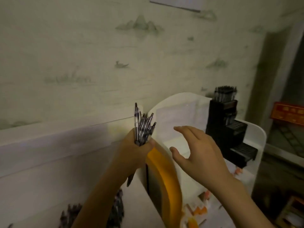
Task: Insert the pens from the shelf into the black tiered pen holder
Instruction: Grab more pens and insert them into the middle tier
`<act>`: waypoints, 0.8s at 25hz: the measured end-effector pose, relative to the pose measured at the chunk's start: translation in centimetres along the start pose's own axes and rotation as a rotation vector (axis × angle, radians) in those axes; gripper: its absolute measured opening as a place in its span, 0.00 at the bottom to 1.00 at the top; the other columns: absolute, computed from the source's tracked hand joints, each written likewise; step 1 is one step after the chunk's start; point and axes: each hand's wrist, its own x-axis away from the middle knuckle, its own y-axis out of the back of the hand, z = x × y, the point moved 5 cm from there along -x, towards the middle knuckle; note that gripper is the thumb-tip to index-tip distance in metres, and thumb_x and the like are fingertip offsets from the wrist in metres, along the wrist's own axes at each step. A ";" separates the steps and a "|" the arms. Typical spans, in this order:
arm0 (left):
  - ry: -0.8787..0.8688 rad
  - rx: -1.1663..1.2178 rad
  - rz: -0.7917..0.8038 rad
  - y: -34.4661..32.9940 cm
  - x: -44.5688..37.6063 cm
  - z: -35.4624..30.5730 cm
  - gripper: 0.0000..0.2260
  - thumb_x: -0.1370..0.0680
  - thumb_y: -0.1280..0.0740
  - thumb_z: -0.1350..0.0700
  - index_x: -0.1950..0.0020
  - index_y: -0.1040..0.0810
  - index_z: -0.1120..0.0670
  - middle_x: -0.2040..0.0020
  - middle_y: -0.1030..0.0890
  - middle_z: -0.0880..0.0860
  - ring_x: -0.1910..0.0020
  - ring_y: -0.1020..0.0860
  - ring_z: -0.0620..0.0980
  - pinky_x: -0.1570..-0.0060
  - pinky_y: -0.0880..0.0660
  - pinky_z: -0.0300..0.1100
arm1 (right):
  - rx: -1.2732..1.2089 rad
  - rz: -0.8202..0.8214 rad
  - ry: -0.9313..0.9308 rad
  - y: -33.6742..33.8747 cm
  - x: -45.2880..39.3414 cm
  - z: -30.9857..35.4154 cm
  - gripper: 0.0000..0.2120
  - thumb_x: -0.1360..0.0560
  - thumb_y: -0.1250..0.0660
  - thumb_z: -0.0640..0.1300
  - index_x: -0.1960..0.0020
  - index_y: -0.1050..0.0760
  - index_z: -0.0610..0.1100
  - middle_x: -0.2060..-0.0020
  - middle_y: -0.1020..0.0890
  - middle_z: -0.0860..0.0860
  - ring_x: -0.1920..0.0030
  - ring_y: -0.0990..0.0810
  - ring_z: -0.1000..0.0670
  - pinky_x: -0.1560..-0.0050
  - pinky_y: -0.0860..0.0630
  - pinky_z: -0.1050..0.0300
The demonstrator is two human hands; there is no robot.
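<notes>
Pale wallpaper (82,51) printed with faint green mountains and boats across the whole back of the view, dim and slightly blurred. White shelf unit (259,137) with rounded corners at centre right, standing against that wall. Curved yellow-orange piece (166,175) leaning in front of the shelf's left side, between the two forearms; what it is, impossible to tell. Black tiered pen holder (228,129) on the shelf at right, stepped down toward the front, top tier already packed with upright pens (225,93), lower tiers showing rows of open slots. Red sign (287,113) beyond the shelf at far right. Right hand (199,150) raised in front of the shelf, just left of the holder, fingers spread and loosely bent, gripping nothing. Left hand (133,150) at centre, fist wrapped tightly round a bundle of pens (143,127), clear barrels and dark tips fanning upward out of the fist, one standing taller than the rest. More dark pens (72,211) lying loose at bottom left below the left forearm, too blurred to count.
</notes>
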 end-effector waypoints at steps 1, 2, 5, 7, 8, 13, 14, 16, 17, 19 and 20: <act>-0.007 0.019 0.025 -3.4 -0.4 -0.7 0.06 0.23 0.31 0.58 0.56 0.27 0.49 0.71 0.29 0.48 0.74 0.31 0.46 0.72 0.33 0.40 | 0.008 -0.007 -0.033 1.7 0.9 -3.0 0.26 0.26 0.36 0.60 0.30 0.33 0.54 0.36 0.24 0.56 0.37 0.26 0.53 0.37 0.27 0.53; -0.006 0.041 0.039 -6.2 -0.7 -1.2 0.07 0.24 0.30 0.57 0.57 0.27 0.48 0.73 0.29 0.46 0.74 0.31 0.46 0.71 0.34 0.40 | 0.017 -0.016 -0.059 3.1 1.6 -5.5 0.26 0.27 0.35 0.60 0.30 0.33 0.55 0.37 0.24 0.56 0.38 0.26 0.53 0.37 0.26 0.52; 0.006 0.083 0.109 -15.4 -1.4 -2.7 0.08 0.25 0.29 0.57 0.58 0.26 0.47 0.74 0.29 0.46 0.74 0.31 0.49 0.71 0.34 0.41 | 0.056 -0.004 -0.158 7.2 4.2 -13.2 0.27 0.27 0.34 0.60 0.30 0.34 0.57 0.37 0.25 0.58 0.38 0.26 0.55 0.37 0.26 0.53; 0.016 0.116 0.172 -21.0 -1.8 -3.8 0.08 0.25 0.30 0.57 0.57 0.26 0.46 0.74 0.29 0.47 0.75 0.31 0.49 0.72 0.35 0.42 | 0.111 0.010 -0.204 9.3 5.4 -18.0 0.28 0.27 0.35 0.61 0.30 0.35 0.58 0.35 0.27 0.59 0.37 0.28 0.55 0.37 0.26 0.54; 0.021 0.134 0.207 -23.6 -2.1 -4.5 0.07 0.25 0.31 0.57 0.56 0.26 0.46 0.73 0.28 0.48 0.74 0.31 0.49 0.72 0.34 0.42 | 0.128 0.013 -0.226 10.3 6.0 -20.2 0.28 0.27 0.35 0.61 0.29 0.36 0.58 0.35 0.27 0.59 0.36 0.28 0.55 0.37 0.27 0.54; 0.031 0.167 0.333 -34.2 -3.8 -7.0 0.09 0.24 0.31 0.58 0.55 0.28 0.44 0.72 0.28 0.44 0.75 0.31 0.45 0.73 0.34 0.39 | 0.162 0.020 -0.325 12.3 7.6 -29.5 0.28 0.28 0.33 0.59 0.30 0.35 0.58 0.35 0.26 0.57 0.36 0.27 0.53 0.39 0.26 0.52; 0.032 0.159 0.349 -35.9 -4.5 -7.2 0.10 0.24 0.31 0.58 0.55 0.28 0.44 0.72 0.28 0.46 0.75 0.30 0.44 0.73 0.34 0.39 | 0.163 0.022 -0.341 12.3 7.5 -31.3 0.28 0.28 0.33 0.60 0.30 0.35 0.58 0.36 0.26 0.58 0.36 0.27 0.53 0.40 0.26 0.52; 0.028 0.144 0.365 -38.8 -6.3 -7.5 0.10 0.24 0.31 0.58 0.55 0.28 0.43 0.69 0.27 0.55 0.73 0.27 0.47 0.72 0.30 0.44 | 0.158 0.034 -0.357 11.7 6.8 -34.7 0.28 0.28 0.33 0.60 0.30 0.36 0.59 0.35 0.26 0.58 0.36 0.27 0.54 0.39 0.25 0.52; 0.023 0.140 0.366 -40.1 -7.4 -7.5 0.10 0.24 0.31 0.58 0.55 0.28 0.43 0.63 0.25 0.60 0.68 0.22 0.51 0.69 0.25 0.52 | 0.151 0.039 -0.358 11.3 6.2 -36.2 0.28 0.28 0.33 0.60 0.30 0.36 0.59 0.35 0.26 0.58 0.36 0.27 0.53 0.39 0.25 0.51; 0.032 0.149 0.364 -42.4 -9.8 -7.3 0.10 0.24 0.31 0.58 0.53 0.27 0.42 0.53 0.23 0.54 0.51 0.22 0.61 0.49 0.26 0.68 | 0.140 0.035 -0.339 10.3 4.5 -38.9 0.28 0.28 0.33 0.59 0.30 0.35 0.58 0.36 0.26 0.57 0.36 0.27 0.53 0.39 0.26 0.52; 0.039 0.153 0.363 -43.6 -11.4 -7.0 0.10 0.24 0.30 0.58 0.52 0.27 0.42 0.52 0.24 0.53 0.47 0.25 0.65 0.44 0.29 0.69 | 0.135 0.034 -0.323 9.6 3.4 -40.4 0.27 0.27 0.33 0.59 0.30 0.35 0.58 0.36 0.25 0.57 0.37 0.27 0.53 0.39 0.26 0.52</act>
